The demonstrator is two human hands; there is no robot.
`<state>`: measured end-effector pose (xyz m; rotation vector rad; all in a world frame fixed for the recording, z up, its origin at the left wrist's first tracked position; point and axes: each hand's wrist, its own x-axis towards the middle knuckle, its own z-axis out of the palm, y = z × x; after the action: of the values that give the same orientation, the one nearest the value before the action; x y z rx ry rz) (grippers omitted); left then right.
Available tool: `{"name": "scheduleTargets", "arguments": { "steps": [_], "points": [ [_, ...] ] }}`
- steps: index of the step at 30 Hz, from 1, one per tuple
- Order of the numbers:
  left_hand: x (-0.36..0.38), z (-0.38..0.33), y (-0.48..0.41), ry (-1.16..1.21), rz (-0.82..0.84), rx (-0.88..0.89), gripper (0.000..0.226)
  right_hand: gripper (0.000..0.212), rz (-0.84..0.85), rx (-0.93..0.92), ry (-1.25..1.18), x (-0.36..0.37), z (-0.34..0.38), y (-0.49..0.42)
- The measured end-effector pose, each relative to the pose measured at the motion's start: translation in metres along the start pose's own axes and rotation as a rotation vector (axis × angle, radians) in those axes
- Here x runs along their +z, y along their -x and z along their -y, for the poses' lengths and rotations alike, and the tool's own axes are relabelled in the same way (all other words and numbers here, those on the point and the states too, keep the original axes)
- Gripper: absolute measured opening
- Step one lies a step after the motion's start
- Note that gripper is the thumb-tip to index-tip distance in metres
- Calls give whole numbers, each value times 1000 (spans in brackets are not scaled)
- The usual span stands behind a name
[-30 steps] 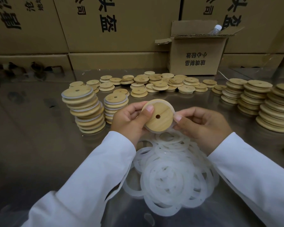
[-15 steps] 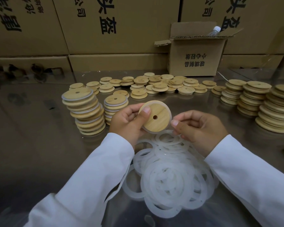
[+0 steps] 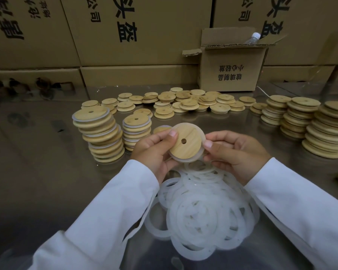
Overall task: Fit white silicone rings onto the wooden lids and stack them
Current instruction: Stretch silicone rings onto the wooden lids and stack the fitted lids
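Gripping one wooden lid (image 3: 185, 142) above the worktop (image 3: 37, 172), we hold it tilted, its holed face toward the head camera. Our left hand (image 3: 154, 151) clamps the lid's left edge, thumb on the face, fingers behind. Our right hand (image 3: 236, 152) pinches the right edge, thumb on the white silicone ring (image 3: 202, 136) that shows around the rim. Directly below both hands lies a heap of loose rings (image 3: 203, 211). Left of the left hand stand two stacks of ringed lids (image 3: 100, 133). Beyond the hands, bare lids (image 3: 183, 102) lie scattered. Right of the right hand stand further lid stacks (image 3: 324, 133).
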<state>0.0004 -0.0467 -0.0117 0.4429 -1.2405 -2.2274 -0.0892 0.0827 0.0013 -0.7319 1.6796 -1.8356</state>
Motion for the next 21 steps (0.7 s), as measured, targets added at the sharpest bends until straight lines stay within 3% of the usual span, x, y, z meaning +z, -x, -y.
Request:
{"name": "scheduleTargets", "arguments": {
  "steps": [4, 8, 11, 21],
  "points": [
    [1, -1, 1, 38, 13, -14, 16, 32, 12, -1, -38, -1, 1, 0],
    [1, -1, 1, 21, -4, -5, 21, 14, -117, -194, 121, 2, -2, 2],
    [1, 1, 0, 3, -11, 15, 23, 14, -140, -271, 190, 5, -4, 3],
    [-1, 4, 0, -120, 19, 139, 12, 14, -74, -51, 166, -1, -1, 1]
  ]
}}
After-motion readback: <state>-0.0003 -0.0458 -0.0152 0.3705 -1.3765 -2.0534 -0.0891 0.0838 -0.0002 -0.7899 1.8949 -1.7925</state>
